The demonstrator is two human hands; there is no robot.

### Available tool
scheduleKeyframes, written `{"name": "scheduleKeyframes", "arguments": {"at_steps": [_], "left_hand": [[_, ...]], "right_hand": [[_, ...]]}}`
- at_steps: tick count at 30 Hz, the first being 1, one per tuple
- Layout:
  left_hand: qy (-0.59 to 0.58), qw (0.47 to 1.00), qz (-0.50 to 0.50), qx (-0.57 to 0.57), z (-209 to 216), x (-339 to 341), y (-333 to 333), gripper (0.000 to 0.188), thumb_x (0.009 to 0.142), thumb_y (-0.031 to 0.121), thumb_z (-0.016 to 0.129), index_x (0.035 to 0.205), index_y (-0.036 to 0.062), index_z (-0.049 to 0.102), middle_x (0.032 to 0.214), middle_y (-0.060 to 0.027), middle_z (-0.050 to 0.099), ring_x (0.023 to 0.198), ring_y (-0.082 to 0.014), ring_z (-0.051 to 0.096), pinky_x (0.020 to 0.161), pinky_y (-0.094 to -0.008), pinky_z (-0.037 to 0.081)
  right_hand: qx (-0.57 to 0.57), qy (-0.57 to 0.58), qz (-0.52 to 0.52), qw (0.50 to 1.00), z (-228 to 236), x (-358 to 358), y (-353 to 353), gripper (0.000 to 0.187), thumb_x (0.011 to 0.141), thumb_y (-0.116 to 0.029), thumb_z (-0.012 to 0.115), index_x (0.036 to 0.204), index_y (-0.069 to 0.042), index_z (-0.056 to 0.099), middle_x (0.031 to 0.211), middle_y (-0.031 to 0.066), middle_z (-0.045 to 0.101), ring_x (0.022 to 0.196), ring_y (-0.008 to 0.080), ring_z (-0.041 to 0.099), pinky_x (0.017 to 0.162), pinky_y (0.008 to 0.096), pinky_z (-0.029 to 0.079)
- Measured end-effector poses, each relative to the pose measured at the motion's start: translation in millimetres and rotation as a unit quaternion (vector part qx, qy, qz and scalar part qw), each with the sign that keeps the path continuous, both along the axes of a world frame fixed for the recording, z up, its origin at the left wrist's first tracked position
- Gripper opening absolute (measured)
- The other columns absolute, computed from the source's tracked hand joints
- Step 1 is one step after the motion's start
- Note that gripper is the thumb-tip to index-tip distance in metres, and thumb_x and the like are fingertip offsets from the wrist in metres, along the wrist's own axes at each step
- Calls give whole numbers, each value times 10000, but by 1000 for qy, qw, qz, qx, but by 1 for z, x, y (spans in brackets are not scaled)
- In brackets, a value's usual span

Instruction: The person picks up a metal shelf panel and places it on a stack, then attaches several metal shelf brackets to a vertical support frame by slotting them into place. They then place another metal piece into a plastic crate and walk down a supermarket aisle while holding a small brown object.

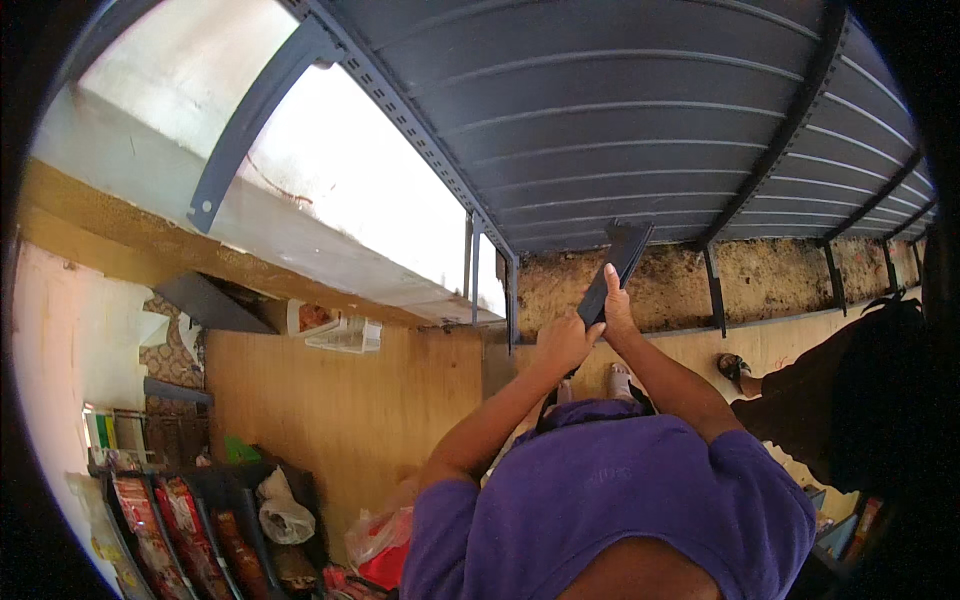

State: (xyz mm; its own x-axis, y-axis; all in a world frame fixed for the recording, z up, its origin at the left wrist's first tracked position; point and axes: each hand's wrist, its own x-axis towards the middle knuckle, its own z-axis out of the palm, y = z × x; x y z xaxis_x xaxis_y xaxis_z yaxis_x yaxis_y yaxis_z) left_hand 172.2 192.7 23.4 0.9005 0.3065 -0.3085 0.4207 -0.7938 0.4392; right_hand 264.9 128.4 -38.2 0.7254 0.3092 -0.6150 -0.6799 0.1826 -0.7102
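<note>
Both my hands are closed around a dark grey stack of flat metal pieces, which look like shelf brackets (628, 248), in front of the grey metal rack (590, 90). My left hand (568, 345) grips the near, lower end. Higher up, my right hand (618, 305) wraps the side of the stack, its thumb lying along it. The far end of the stack tilts up and to the right, towards the rack's lower edge. How many pieces are in the stack I cannot tell.
A single bracket arm (250, 130) juts from the rack's left upright (410, 130). Another person in dark clothes (850, 400) stands at my right. A white plastic basket (345, 335) lies on the left, above shelves of red packets (180, 510) and a plastic bag (285, 508).
</note>
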Motion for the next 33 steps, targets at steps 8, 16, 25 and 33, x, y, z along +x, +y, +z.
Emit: {"name": "scheduleKeyframes", "arguments": {"at_steps": [8, 16, 25, 33], "left_hand": [[2, 1000, -1, 14, 0, 1, 3, 503, 691, 454, 470, 763, -41, 527, 661, -172, 551, 629, -298, 552, 553, -375, 436], [18, 999, 22, 32, -6, -3, 3, 544, 659, 476, 489, 841, -36, 501, 684, -174, 559, 658, -310, 552, 581, -380, 440], [37, 998, 4, -45, -13, -6, 5, 445, 594, 311, 555, 823, -48, 425, 714, -227, 537, 697, -369, 528, 626, -427, 421], [-45, 992, 43, -110, -24, -4, 10, 393, 552, 169, 535, 874, -25, 421, 723, -243, 523, 700, -383, 511, 620, -428, 412]], "right_hand": [[20, 7, -25, 999, -15, 0, 5, 390, 629, -429, 607, 604, -66, 465, 543, 38, 474, 447, 129, 445, 423, 270, 384], [36, -21, -32, 999, -13, -7, 5, 353, 651, -385, 603, 628, -56, 479, 541, 37, 475, 439, 132, 464, 417, 274, 385], [70, -22, -63, 995, -23, -7, 6, 323, 637, -345, 629, 645, -68, 464, 552, 20, 466, 439, 124, 453, 420, 269, 387], [130, -25, -16, 991, 14, 2, 3, 305, 672, -320, 587, 768, -53, 473, 577, 36, 480, 479, 159, 483, 437, 290, 420]]}}
